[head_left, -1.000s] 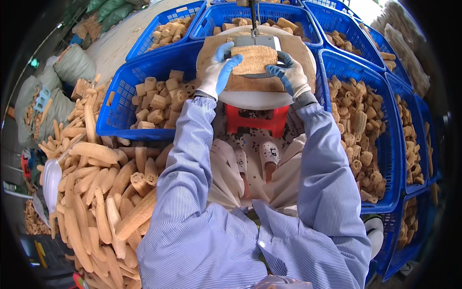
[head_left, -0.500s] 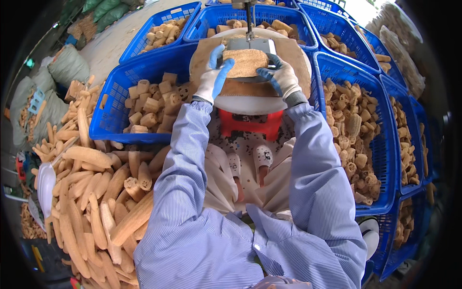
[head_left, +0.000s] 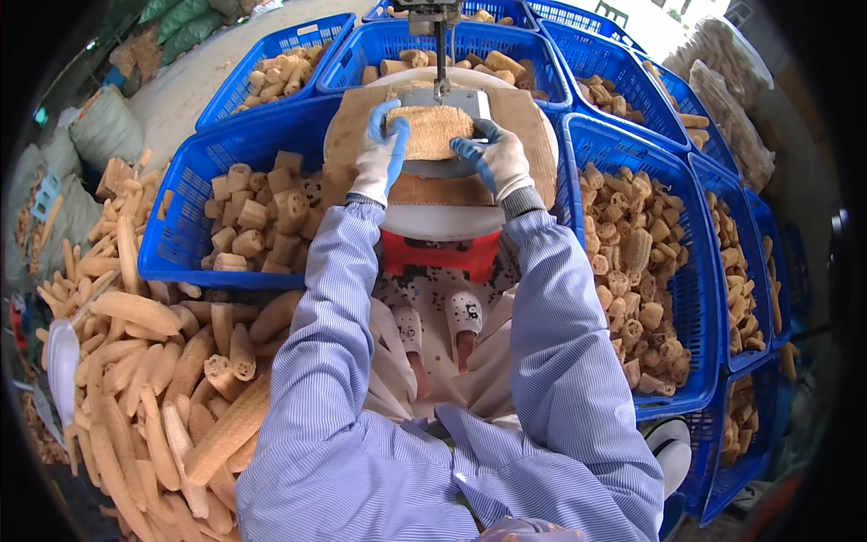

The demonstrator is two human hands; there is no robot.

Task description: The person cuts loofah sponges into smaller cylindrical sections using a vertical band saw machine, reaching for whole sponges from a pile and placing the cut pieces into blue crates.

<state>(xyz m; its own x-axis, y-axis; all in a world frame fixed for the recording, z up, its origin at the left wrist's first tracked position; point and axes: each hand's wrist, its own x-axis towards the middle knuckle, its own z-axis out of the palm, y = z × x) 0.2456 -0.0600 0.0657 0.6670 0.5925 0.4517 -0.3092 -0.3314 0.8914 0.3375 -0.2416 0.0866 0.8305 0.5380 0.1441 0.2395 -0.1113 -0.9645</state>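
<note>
A tan, fibrous loofah piece (head_left: 432,132) is held crosswise in front of me. My left hand (head_left: 383,154), in a white glove with blue coated fingers, grips its left end. Wearing a matching glove, my right hand (head_left: 492,155) has its fingers closed on the right end. Just beyond the loofah, a thin vertical blade or rod (head_left: 442,68) comes down from the machine head (head_left: 434,16) to a metal plate (head_left: 469,102). That plate sits on a wooden board (head_left: 348,135). The loofah's far edge is near the blade; whether they touch, I cannot tell.
A blue basket (head_left: 172,212) of cut loofah chunks stands at left, another blue basket (head_left: 709,361) at right. More filled baskets line the back. Long whole loofahs (head_left: 135,312) are heaped at my left. A red stool (head_left: 442,257) is below the board.
The whole view has shifted, so the scene sits lower and more to the left. Both hands keep hold of the loofah, which is slightly closer to the blade.
</note>
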